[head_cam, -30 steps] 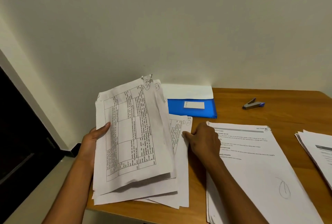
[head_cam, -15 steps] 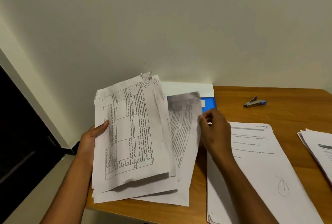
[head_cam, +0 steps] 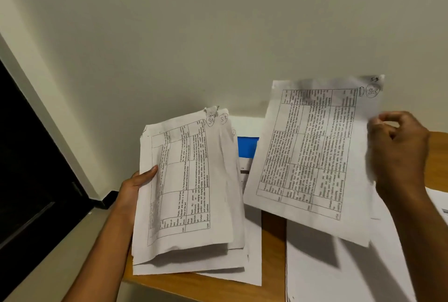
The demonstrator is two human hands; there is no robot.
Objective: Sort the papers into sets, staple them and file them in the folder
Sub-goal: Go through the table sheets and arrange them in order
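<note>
Sorting stage, head view; all places are given from the wooden desk point(head_cam: 274, 241). At the desk's left front corner we hold a bundle of papers point(head_cam: 186, 187) tilted up off the surface. The left hand point(head_cam: 135, 186) supports it from behind, thumb pressed flat on the bundle's left edge; the other fingers are hidden behind the sheets, so we cannot tell how they lie. This tilt presumably keeps the handwritten set marks in the top right corners readable.

Above the desk's middle, the right hand point(head_cam: 397, 153) lifts a single sheet point(head_cam: 312, 156) clear of everything, its right edge pinched between thumb and curled fingers. Held by one edge, the sheet hangs free, and we judge it ready to travel to its own set.

Against the wall at the desk's back lies the blue folder point(head_cam: 247, 147), mostly screened by the two papers. A flat pile of sheets point(head_cam: 327, 272) occupies the desk's right front; another sheet point(head_cam: 252, 253) lies under the bundle.

A strip of bare wood runs between these two lying papers. The bundle overhangs the desk's left edge, so a loosened grip may drop pages to the floor.
</note>
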